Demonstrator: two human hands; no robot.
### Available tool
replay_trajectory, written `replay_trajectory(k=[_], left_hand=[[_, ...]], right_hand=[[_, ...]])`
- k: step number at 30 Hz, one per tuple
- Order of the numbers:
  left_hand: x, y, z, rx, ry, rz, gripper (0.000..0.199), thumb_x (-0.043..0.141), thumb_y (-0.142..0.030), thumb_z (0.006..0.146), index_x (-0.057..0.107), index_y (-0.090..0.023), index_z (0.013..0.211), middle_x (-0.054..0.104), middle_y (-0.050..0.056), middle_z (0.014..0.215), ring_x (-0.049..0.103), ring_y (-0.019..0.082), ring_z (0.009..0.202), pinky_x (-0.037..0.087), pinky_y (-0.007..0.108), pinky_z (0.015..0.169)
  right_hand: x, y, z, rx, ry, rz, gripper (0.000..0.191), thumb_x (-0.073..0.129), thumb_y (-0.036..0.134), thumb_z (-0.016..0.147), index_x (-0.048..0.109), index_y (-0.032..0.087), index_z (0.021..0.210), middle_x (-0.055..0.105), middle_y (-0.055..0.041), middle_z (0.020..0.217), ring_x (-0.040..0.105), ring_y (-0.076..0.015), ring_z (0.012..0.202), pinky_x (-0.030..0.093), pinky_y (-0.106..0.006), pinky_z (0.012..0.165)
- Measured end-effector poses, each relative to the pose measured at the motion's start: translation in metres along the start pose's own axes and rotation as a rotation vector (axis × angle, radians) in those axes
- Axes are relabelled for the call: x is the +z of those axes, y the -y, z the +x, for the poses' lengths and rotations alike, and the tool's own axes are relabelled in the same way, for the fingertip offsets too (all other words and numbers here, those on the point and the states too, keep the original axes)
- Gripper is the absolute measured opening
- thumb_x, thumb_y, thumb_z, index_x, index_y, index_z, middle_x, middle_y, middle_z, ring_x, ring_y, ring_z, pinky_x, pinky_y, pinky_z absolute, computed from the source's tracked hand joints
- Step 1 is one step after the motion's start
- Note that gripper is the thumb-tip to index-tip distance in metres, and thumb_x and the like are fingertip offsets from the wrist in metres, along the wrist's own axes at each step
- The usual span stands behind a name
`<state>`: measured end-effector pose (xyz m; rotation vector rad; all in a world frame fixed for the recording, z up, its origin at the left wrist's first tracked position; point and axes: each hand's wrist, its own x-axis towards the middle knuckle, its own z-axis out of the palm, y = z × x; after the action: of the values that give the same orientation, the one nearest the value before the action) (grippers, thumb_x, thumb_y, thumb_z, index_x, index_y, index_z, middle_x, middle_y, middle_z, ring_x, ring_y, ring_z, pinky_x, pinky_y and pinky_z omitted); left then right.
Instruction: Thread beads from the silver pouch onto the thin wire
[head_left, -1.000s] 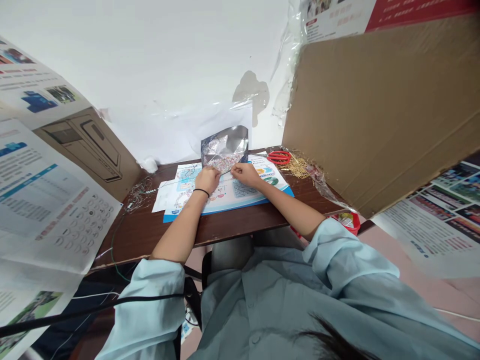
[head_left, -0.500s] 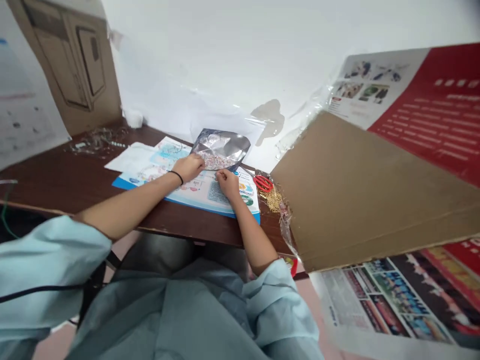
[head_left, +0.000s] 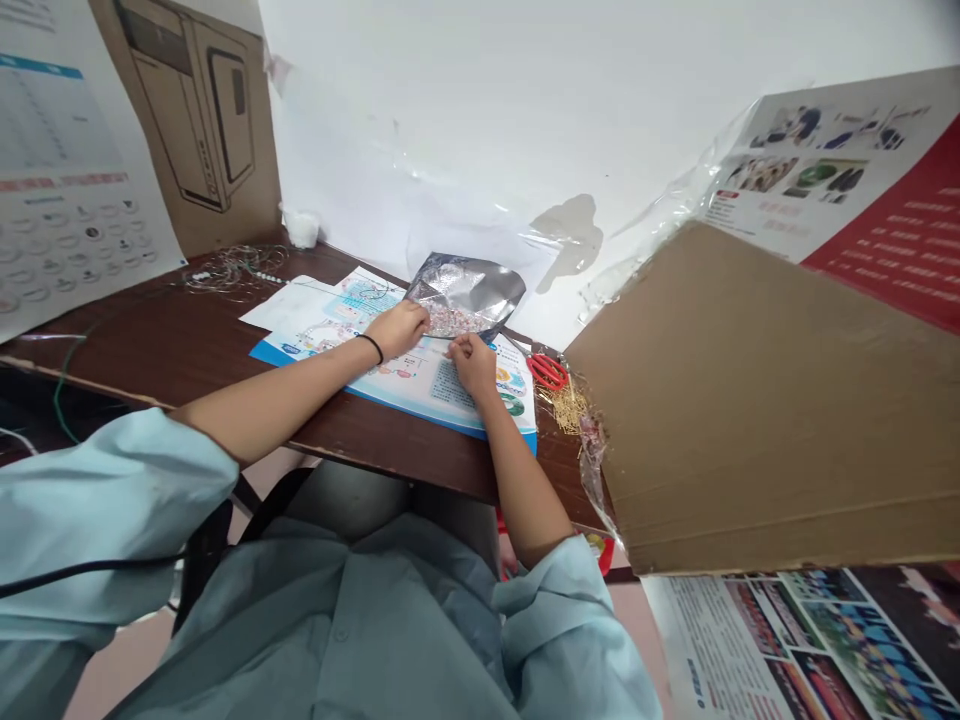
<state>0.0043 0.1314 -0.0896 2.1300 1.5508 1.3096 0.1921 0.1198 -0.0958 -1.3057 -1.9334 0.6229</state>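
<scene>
A silvery bag (head_left: 491, 285) lies open on printed sheets (head_left: 420, 395), with many small pinkish beads (head_left: 454, 320) in it. My left hand (head_left: 401, 328), a black band at its wrist, is closed at the bag's lower left edge; what its fingers hold is too small to make out. My right hand (head_left: 471, 362) is pinched just below the bag's front edge, and anything between its fingertips is too small to tell. Right of that hand lie red-handled scissors (head_left: 547, 371) and a pile of thin gold-coloured pins (head_left: 566, 405).
The dark brown table (head_left: 352, 430) has tangled clear strands (head_left: 232, 270) at its back left, near a small white cup (head_left: 302, 228). A large cardboard panel (head_left: 750, 420) borders the right side. Another cardboard piece (head_left: 195, 130) stands at the left. A white wall is behind.
The view has shifted, so the scene sits slightly further right. My right hand's fingers have risen a little and look slightly more spread; my left hand stays by the bag.
</scene>
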Motion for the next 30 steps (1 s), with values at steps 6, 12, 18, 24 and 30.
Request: replay_trajectory(k=[6, 12, 18, 24, 30], left_hand=[[-0.007, -0.018, -0.004, -0.128, -0.090, -0.229, 0.010, 0.068, -0.008, 0.074, 0.068, -0.017, 0.070, 0.063, 0.003, 0.067, 0.056, 0.017, 0.068, 0.045, 0.028, 0.078], [-0.006, -0.036, -0.006, -0.413, 0.005, -0.689, 0.011, 0.076, -0.013, 0.074, 0.065, -0.015, 0.073, 0.068, 0.004, 0.070, 0.053, 0.010, 0.056, 0.043, 0.024, 0.062], [0.005, -0.036, -0.009, -0.584, 0.135, -1.056, 0.014, 0.073, -0.007, 0.076, 0.063, -0.016, 0.081, 0.070, 0.005, 0.074, 0.058, 0.010, 0.064, 0.045, 0.022, 0.060], [0.010, -0.031, -0.013, -0.611, 0.170, -1.085, 0.010, 0.074, -0.007, 0.077, 0.068, -0.012, 0.083, 0.070, 0.004, 0.077, 0.059, 0.007, 0.068, 0.045, 0.018, 0.063], [0.011, -0.028, -0.008, -0.603, 0.251, -1.052, 0.009, 0.076, -0.014, 0.077, 0.067, -0.013, 0.079, 0.064, 0.001, 0.070, 0.055, 0.006, 0.064, 0.043, 0.018, 0.062]], right_hand=[[-0.001, 0.001, -0.002, -0.017, -0.039, 0.030, 0.008, 0.056, 0.023, 0.092, 0.056, 0.023, 0.084, 0.074, -0.0012, 0.080, 0.070, -0.0167, 0.080, 0.050, -0.028, 0.083], [-0.003, 0.006, -0.004, -0.044, -0.072, 0.052, 0.008, 0.056, 0.019, 0.090, 0.058, 0.022, 0.083, 0.073, 0.0005, 0.077, 0.068, -0.0158, 0.076, 0.048, -0.027, 0.080], [-0.004, 0.005, -0.005, -0.127, -0.173, 0.027, 0.008, 0.058, 0.020, 0.089, 0.062, 0.021, 0.082, 0.071, 0.0001, 0.073, 0.064, -0.0171, 0.071, 0.046, -0.028, 0.075], [-0.005, 0.007, -0.005, -0.160, -0.271, 0.013, 0.010, 0.058, 0.022, 0.090, 0.067, 0.020, 0.087, 0.072, -0.0009, 0.077, 0.067, -0.0185, 0.075, 0.047, -0.029, 0.077], [-0.004, 0.015, -0.006, -0.199, -0.261, 0.086, 0.012, 0.059, 0.023, 0.091, 0.070, 0.019, 0.089, 0.073, -0.0021, 0.082, 0.066, -0.0179, 0.079, 0.047, -0.028, 0.078]])
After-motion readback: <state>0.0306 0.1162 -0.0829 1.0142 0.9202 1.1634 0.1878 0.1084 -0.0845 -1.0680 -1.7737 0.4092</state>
